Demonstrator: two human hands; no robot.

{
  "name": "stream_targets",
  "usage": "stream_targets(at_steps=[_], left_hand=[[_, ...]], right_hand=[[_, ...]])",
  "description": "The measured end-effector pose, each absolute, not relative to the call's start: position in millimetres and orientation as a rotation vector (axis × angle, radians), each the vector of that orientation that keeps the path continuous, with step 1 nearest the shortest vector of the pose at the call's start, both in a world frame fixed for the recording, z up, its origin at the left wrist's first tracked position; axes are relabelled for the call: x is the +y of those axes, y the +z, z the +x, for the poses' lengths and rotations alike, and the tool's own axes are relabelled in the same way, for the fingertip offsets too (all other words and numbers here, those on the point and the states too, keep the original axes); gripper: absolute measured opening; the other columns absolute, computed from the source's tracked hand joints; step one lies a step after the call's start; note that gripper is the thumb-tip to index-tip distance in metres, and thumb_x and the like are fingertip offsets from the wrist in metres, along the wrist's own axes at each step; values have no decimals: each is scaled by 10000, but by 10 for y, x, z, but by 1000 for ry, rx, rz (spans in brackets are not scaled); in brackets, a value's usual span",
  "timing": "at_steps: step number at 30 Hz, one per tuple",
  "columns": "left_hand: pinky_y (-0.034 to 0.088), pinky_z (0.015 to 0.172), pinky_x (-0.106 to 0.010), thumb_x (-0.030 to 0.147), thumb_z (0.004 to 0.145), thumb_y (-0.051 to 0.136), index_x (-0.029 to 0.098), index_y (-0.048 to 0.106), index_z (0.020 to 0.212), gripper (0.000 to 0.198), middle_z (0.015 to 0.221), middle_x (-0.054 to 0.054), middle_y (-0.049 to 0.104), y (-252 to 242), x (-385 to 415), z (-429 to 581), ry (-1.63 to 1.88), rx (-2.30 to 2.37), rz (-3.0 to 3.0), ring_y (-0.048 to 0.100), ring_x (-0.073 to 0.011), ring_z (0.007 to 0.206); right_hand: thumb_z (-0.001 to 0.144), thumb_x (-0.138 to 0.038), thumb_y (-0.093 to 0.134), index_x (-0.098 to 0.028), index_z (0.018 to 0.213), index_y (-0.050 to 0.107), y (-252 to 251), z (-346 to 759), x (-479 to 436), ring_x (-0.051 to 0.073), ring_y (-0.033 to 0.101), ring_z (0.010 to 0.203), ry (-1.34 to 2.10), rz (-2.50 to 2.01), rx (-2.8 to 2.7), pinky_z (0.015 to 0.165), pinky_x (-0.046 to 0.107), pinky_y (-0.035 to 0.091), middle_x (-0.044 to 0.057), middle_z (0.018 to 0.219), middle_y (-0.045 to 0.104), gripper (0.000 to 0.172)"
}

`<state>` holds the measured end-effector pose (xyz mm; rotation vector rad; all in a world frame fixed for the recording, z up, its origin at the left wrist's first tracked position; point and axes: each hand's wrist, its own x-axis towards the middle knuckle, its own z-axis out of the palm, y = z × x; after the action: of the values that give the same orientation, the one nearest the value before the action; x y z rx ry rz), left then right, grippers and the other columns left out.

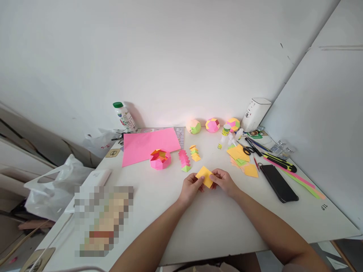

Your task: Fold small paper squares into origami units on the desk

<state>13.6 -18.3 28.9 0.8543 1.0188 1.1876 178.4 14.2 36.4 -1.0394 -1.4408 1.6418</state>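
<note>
Between my two hands, above the white table, is a small square of orange-yellow paper (205,176), turned cornerwise. My left hand (192,186) pinches its left side, thumb on top. The right corner is gripped by my right hand (224,180), its thumb also on the front. Just beyond them lie a stack of folded yellow and green paper units (194,152) and a row of pink and green folded units (184,160). A partly built pink and orange paper ball (160,159), open at the top, sits to the left.
Three finished paper balls (212,125) line the wall. Loose coloured paper squares (239,155), scissors (247,150), glue bottles (226,130), a cutter (283,162) and a black phone (279,183) lie right. A pink sheet (150,141), a white bottle (125,118) and a plastic bag (52,185) are left.
</note>
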Motion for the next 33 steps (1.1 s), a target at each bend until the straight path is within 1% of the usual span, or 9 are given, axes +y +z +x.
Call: stream_targets(at_steps=[5, 8, 12, 15, 17, 19, 24, 30, 33], left_hand=[[444, 477, -234, 470, 682, 670, 141, 555, 695, 349, 583, 4, 591, 273, -178, 144, 1168, 1052, 856, 541, -107, 517], [410, 435, -223, 486, 706, 643, 153, 510, 660, 361, 501, 19, 560, 272, -180, 147, 1170, 1065, 851, 501, -92, 437], [352, 376, -204, 499, 705, 639, 163, 499, 707, 364, 440, 42, 527, 286, -184, 141, 1161, 1047, 829, 452, -82, 363], [332, 359, -198, 496, 688, 655, 162, 508, 728, 367, 431, 55, 508, 291, -178, 128, 1172, 1034, 800, 432, -74, 340], [308, 344, -193, 493, 674, 666, 161, 501, 701, 371, 438, 54, 510, 294, -174, 119, 1166, 1041, 774, 419, -66, 325], [286, 330, -189, 488, 663, 675, 162, 495, 684, 373, 442, 53, 514, 299, -173, 112, 1151, 1051, 752, 408, -61, 313], [269, 325, -185, 473, 674, 669, 167, 489, 669, 356, 391, 66, 479, 298, -176, 104, 1137, 1041, 741, 387, -62, 299], [302, 352, -190, 499, 693, 641, 174, 482, 666, 362, 405, 67, 471, 292, -179, 117, 1139, 1047, 751, 401, -66, 323], [343, 390, -196, 502, 722, 606, 169, 502, 682, 352, 431, 55, 485, 305, -186, 130, 1159, 1067, 812, 425, -68, 363]], right_hand=[[785, -466, 581, -171, 728, 528, 340, 1785, 129, 129, 586, 525, 1668, -1035, -1516, 525, 265, 468, -1, 611, 638, 305], [784, -479, 576, -174, 686, 521, 333, 1785, 122, 132, 585, 542, 1658, -1055, -1556, 535, 268, 473, 0, 611, 630, 325], [799, -446, 568, -173, 673, 512, 336, 1774, 99, 132, 582, 569, 1620, -1066, -1593, 552, 265, 467, 6, 625, 620, 306], [823, -389, 540, -183, 833, 536, 327, 1762, 72, 128, 574, 565, 1537, -1024, -1615, 544, 256, 450, -6, 647, 602, 206], [831, -325, 515, -206, 1016, 513, 308, 1762, 63, 122, 584, 585, 1474, -979, -1603, 552, 262, 450, 19, 821, 626, 220], [826, -249, 477, -227, 1119, 484, 281, 1771, 66, 119, 593, 618, 1427, -943, -1611, 576, 273, 457, 44, 965, 612, 293], [778, -165, 446, -213, 981, 578, 243, 1777, 95, 117, 585, 656, 1383, -852, -1722, 561, 264, 458, 59, 1034, 576, 247], [756, -234, 577, -208, 950, 639, 257, 1740, 97, 152, 587, 796, 1331, -833, -1748, 624, 276, 505, 77, 1068, 564, 205], [757, -286, 612, -200, 892, 662, 249, 1745, 103, 160, 588, 811, 1336, -849, -1752, 621, 276, 512, 82, 1056, 571, 168]])
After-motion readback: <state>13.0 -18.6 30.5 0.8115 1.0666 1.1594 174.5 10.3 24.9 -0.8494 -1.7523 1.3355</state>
